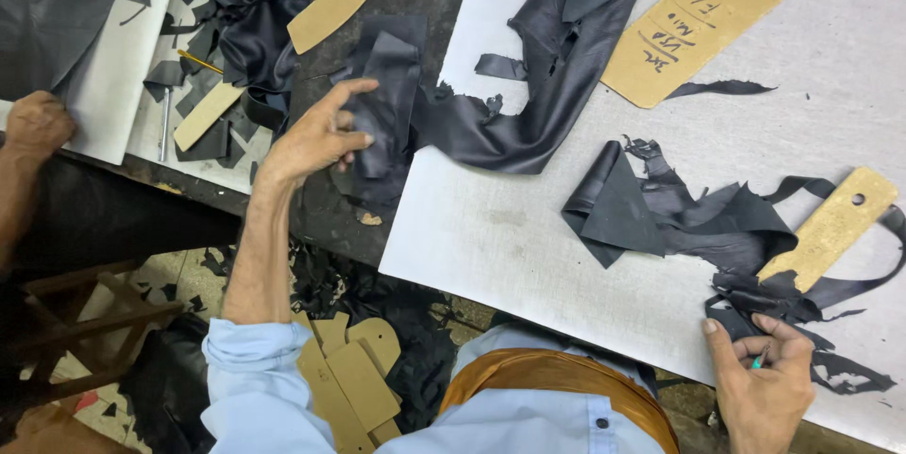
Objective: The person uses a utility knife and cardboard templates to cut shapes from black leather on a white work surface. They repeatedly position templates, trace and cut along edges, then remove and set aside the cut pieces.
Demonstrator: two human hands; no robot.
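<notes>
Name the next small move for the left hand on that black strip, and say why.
Probably draw the black strip onto the white board: the left hand pinches its end over the dark bench, while the right hand rests on scraps there.

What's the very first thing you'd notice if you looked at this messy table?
Black leather scraps lie heaped all over the big white cutting board. Among them sit tan cardboard patterns, one at the top right with handwriting on it. The person's left hand pinches a dark leather piece at the board's left edge, while the right hand presses down on scraps at the bottom right with something thin and teal between its fingers.
</notes>
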